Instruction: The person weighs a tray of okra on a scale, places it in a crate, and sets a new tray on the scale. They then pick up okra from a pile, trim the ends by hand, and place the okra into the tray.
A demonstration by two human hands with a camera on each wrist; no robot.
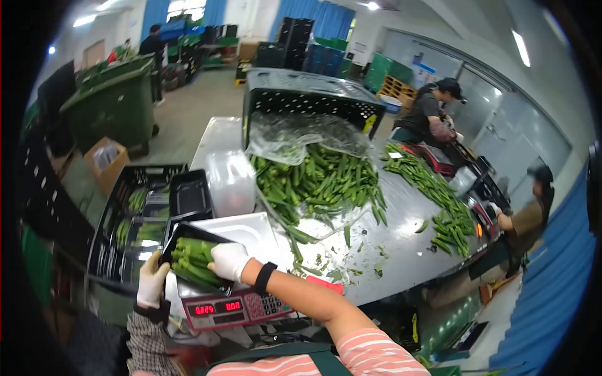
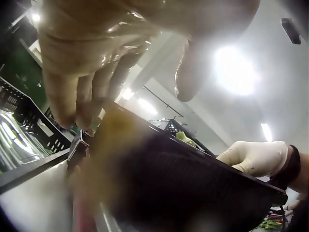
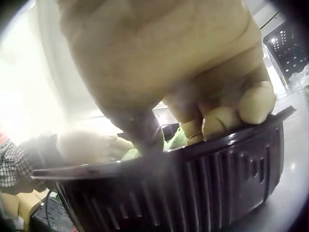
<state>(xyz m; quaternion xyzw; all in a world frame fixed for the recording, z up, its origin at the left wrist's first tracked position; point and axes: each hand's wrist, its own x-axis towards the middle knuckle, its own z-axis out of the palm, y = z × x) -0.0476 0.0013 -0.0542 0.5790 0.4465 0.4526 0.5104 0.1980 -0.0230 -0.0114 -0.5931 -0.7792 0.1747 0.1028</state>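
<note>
- Left of the scale (image 1: 251, 232), a black crate (image 1: 116, 281) holds packs of okra – a fair guide, it seems, to how flat the pods should lie
- The black tray (image 3: 193, 188) sits over the left part of the scale, with the okra (image 1: 191, 254) lying lengthwise side by side in it; the step looks like settling these pods, best done by lining up the ends and pressing lightly below the rim
- For a true reading, both hands probably need to come off the tray, as any push or lift would sway the red digits on the scale's front
- Beyond the scale and to its right, the loose pile (image 1: 313, 182) spreads on the metal table (image 1: 401, 250) – near enough for swapping a pod if the weight is off
- The left hand (image 1: 152, 279), gloved, is at the tray's left side, wrist below and fingers pointing up and away from the body; it looks open, thumb apart, fingertips by the rim, though how firmly they touch I cannot tell
- The right hand (image 1: 231, 262), gloved, reaches in from the right with the forearm slanting across the scale's near side; its fingers curl at the rim, and thumb and fingers grip the okra
</note>
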